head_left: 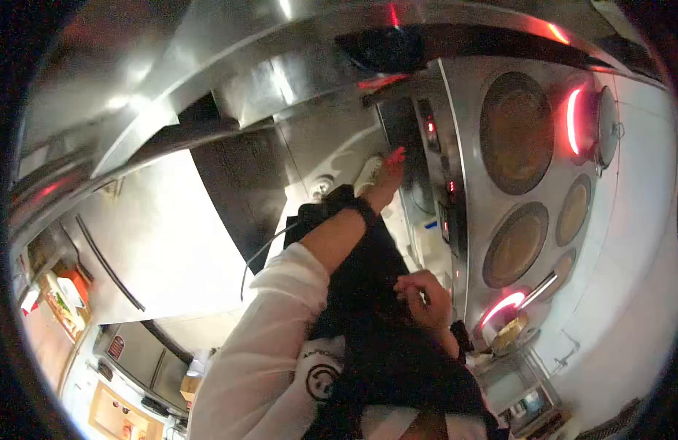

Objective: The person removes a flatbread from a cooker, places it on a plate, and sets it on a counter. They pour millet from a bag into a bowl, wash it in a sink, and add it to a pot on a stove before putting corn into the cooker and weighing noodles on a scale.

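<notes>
The view is dim and soft, a tilted fisheye with black corners and strongly bent edges. A red light strip (573,121) flares at the right, and white glare smears the steel hood (207,51) at upper left.

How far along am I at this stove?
Done, it seems: the stove is on, with red glows beside two of its round plates. In hand: your left hand stretches open toward the front panel, and I cannot tell if it touches. Your right hand pinches the apron. Left: the plates look bare, with nothing cooking on them.
</notes>
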Demonstrator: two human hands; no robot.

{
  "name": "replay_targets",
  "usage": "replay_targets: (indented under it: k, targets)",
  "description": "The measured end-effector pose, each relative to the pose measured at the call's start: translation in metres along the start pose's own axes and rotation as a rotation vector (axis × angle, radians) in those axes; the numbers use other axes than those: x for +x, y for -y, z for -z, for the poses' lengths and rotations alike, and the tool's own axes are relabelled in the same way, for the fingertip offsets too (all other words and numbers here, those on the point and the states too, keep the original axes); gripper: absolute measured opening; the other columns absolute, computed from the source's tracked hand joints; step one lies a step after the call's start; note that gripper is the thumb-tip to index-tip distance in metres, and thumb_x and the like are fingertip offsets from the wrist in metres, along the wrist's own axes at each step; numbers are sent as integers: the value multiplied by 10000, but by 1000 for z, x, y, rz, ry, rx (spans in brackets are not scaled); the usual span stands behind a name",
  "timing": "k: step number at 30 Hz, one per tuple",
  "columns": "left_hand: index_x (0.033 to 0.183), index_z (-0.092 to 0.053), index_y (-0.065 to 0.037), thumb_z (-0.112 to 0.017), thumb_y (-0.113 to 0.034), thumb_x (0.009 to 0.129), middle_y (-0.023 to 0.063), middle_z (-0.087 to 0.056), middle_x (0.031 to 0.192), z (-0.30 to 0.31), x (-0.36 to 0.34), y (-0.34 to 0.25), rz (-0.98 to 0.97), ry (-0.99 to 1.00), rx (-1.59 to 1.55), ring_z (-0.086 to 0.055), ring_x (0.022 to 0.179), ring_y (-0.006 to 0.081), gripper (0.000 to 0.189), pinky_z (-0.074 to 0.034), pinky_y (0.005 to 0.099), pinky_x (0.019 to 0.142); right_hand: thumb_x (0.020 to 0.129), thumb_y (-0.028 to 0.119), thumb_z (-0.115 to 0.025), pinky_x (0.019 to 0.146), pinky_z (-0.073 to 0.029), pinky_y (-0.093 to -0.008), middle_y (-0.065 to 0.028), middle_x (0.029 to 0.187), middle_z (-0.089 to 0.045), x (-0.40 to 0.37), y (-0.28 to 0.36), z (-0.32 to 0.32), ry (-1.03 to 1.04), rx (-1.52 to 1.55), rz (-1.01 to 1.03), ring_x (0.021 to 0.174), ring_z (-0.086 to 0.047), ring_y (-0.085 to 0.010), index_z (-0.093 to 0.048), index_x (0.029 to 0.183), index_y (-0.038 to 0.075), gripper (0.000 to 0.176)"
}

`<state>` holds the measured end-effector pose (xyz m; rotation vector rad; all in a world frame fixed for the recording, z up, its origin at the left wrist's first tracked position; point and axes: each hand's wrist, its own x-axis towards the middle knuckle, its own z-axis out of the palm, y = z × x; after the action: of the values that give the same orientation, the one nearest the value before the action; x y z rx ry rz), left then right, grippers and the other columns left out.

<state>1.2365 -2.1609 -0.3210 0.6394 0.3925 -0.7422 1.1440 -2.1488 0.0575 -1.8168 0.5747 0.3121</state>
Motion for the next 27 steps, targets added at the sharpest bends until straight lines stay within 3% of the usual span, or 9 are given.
replay_targets:
  k: [3,6,8,11,14,17,19,22,27]
  targets:
    - [1317,-351,-154,-485,-66,816,28,-550,944,-42,-6,-18,-36,110,71,-497,729,120,527,-418,259,659,820,1,-475,598,-437,-265,-84,731,-581,-33,-14,-19,-68,-122,-40,637,-547,-150,-563,835,13,90]
    - [1359,-275,-161,-479,6,760,28,-533,949,-64,32,-10,-9,49,597,-469,720,127,655,-394,247,682,817,140,-523,710,-465,-337,-101,833,-594,-69,-30,-27,-65,-368,-396,791,-589,-252,-571,859,83,86]
    - [1367,-248,-168,-457,36,734,38,-524,971,-69,57,13,-147,19,671,-464,723,135,698,-394,253,681,823,206,-507,721,-456,-353,-102,837,-590,-101,-84,-31,-140,-99,-597,812,-584,-269,-573,863,97,133]
    - [1386,-180,-196,-383,106,682,64,-478,1068,-73,79,21,-309,103,823,-450,810,162,792,-382,262,742,840,20,-511,622,-449,-255,-84,750,-575,-98,-70,-47,-368,291,-255,700,-564,-131,-556,886,5,66]
    - [1383,-189,-198,-381,115,681,77,-482,1090,-93,46,-17,71,12,843,-449,914,176,792,-366,251,807,847,20,-498,631,-449,-259,-79,787,-579,-103,-73,-46,-252,-36,-316,698,-553,-135,-553,900,9,77]
    - [1367,-240,-291,-374,65,756,-26,-483,844,-75,63,12,2,-16,829,-431,745,90,719,-364,184,654,845,12,-495,641,-449,-260,-80,796,-580,-105,-74,-45,-233,-28,-322,704,-547,-132,-553,910,9,87]
    - [1385,-169,-202,-382,122,688,130,-453,1213,-55,102,55,-417,99,764,-450,1072,234,797,-341,242,880,840,8,-496,646,-447,-257,-78,808,-582,-104,-75,-46,-237,6,-310,716,-547,-130,-555,911,9,92]
    - [1380,-164,-304,-393,115,749,-3,-487,1177,-34,115,54,-260,177,499,-455,828,70,792,-339,154,678,829,-3,-498,657,-443,-251,-74,824,-583,-105,-83,-49,-227,90,-323,734,-548,-128,-560,908,11,102]
    - [1381,-175,-276,-438,110,763,18,-439,1248,-79,55,-11,-96,98,822,-461,856,68,775,-367,174,701,826,-4,-485,675,-440,-252,-69,845,-582,-90,-78,-46,-132,89,-215,759,-551,-138,-560,920,17,122]
